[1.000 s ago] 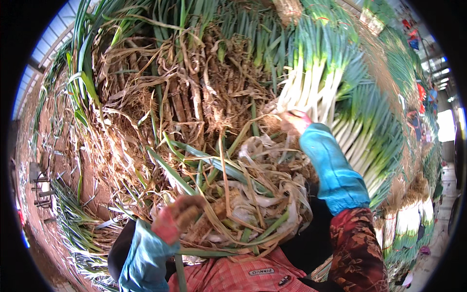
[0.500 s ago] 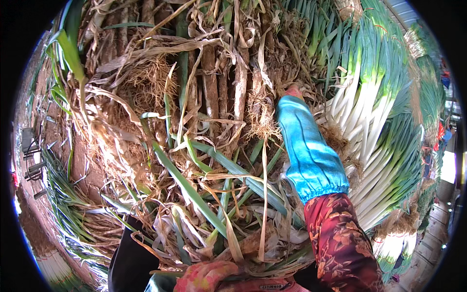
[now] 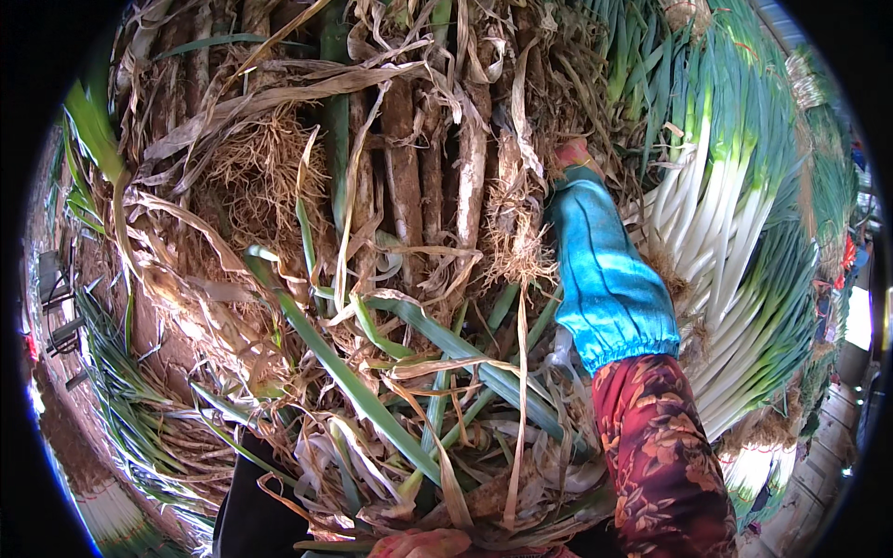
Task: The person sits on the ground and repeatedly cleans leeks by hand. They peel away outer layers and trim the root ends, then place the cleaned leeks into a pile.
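My right hand (image 3: 575,153), in a pinkish-red glove, reaches into the pile of untrimmed leeks, next to a stalk with a tuft of dry roots (image 3: 521,242). Its fingers are hidden among the dry leaves. A shiny blue sleeve cover (image 3: 609,265) runs up that forearm over a dark red floral sleeve (image 3: 659,446). At the lower edge is my left hand (image 3: 420,544), gloved in pink and yellow. Only its curled top shows; whatever it holds is out of sight. Soil-covered leeks (image 3: 402,177) lie side by side ahead, under withered leaves.
Cleaned leeks with white stems (image 3: 716,223) are stacked along the right. Loose green leaves (image 3: 353,381) and dry peelings lie in front of me. More leeks (image 3: 139,409) spread over the ground at left, near a dark metal object (image 3: 56,307).
The view has shifted slightly, and the left hand sits lower, now mostly cut off by the edge. My right hand has moved a little farther forward into the pile.
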Action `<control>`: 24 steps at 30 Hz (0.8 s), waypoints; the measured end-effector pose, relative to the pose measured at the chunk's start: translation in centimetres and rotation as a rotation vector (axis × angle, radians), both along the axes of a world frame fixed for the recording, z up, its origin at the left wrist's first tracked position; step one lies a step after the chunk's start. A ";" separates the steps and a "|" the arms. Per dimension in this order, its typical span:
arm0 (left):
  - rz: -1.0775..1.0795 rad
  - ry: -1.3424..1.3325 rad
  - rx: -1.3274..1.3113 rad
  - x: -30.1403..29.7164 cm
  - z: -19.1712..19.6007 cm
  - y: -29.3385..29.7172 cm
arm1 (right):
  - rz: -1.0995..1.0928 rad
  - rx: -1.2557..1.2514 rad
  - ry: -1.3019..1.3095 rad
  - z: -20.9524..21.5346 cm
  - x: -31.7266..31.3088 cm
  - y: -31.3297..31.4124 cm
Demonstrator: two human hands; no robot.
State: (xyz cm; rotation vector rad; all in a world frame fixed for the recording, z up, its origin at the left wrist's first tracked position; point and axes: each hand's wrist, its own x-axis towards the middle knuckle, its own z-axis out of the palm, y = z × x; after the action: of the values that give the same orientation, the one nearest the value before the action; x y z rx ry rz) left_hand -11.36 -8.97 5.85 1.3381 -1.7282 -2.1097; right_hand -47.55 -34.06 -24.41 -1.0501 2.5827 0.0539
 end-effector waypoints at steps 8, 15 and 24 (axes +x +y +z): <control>-0.131 0.113 -0.286 1.5 0.3 1.7 | -0.225 -0.191 -0.493 9.7 0.7 5.3; -0.047 0.003 -0.308 2.6 3.0 4.0 | -0.203 -0.543 -1.093 11.6 -4.0 8.3; -0.098 0.173 -0.504 2.7 4.0 5.4 | -0.107 -0.469 -1.102 26.6 -2.4 21.8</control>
State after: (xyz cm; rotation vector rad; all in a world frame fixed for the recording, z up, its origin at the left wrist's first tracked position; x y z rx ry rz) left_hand -8.61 -3.56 9.86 0.9180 -2.0890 -1.6067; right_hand -49.97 -12.25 2.15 -0.7349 1.6277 -0.9204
